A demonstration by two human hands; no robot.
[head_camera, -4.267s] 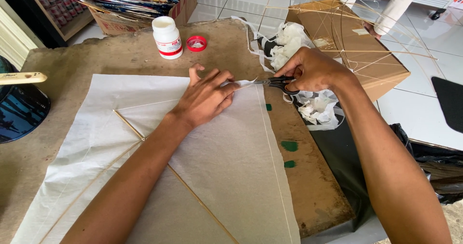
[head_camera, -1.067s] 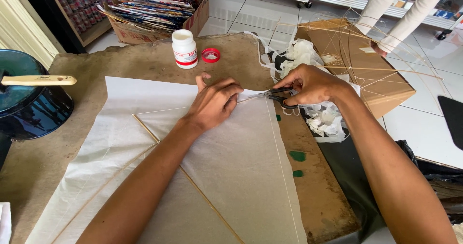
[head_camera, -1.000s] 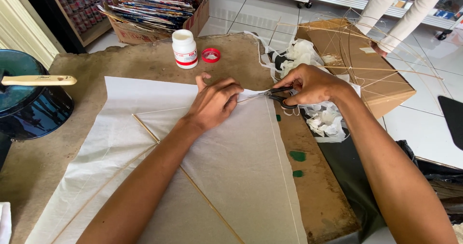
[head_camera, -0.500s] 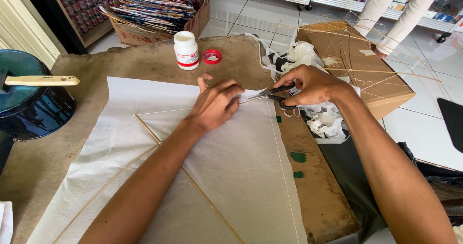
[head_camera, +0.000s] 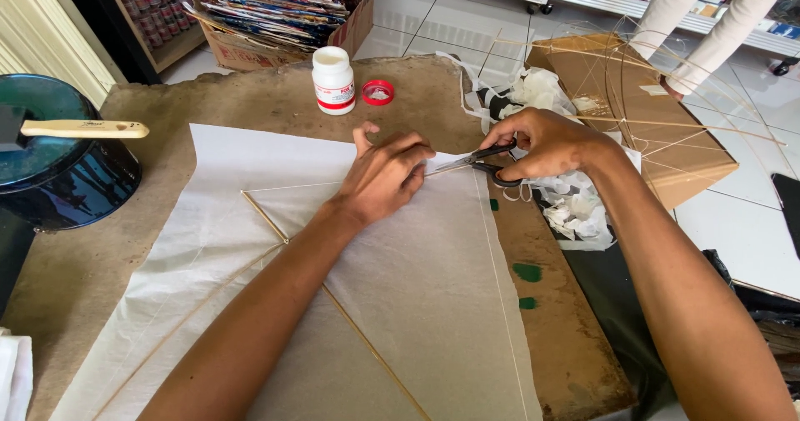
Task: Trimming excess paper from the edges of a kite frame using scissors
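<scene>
A large sheet of white paper (head_camera: 417, 288) lies on the brown worktable (head_camera: 275, 96), with thin bamboo sticks (head_camera: 267, 219) forming a kite frame on it. My left hand (head_camera: 385, 171) presses flat on the paper near its upper right corner. My right hand (head_camera: 546, 142) holds black-handled scissors (head_camera: 475, 161), blades pointing left and cutting into the paper edge just beside my left fingertips.
A white glue bottle (head_camera: 333, 79) and its red cap (head_camera: 377, 93) stand behind the paper. A dark blue pot with a wooden-handled brush (head_camera: 83, 128) sits at left. Paper scraps (head_camera: 575, 213) and a cardboard box with kite frames (head_camera: 658, 129) lie right. A person's sleeve (head_camera: 717, 29) is beyond.
Both hands stay at the paper's upper right corner; the scissors have worked slightly along the edge. The view has shifted a little, nothing else moved.
</scene>
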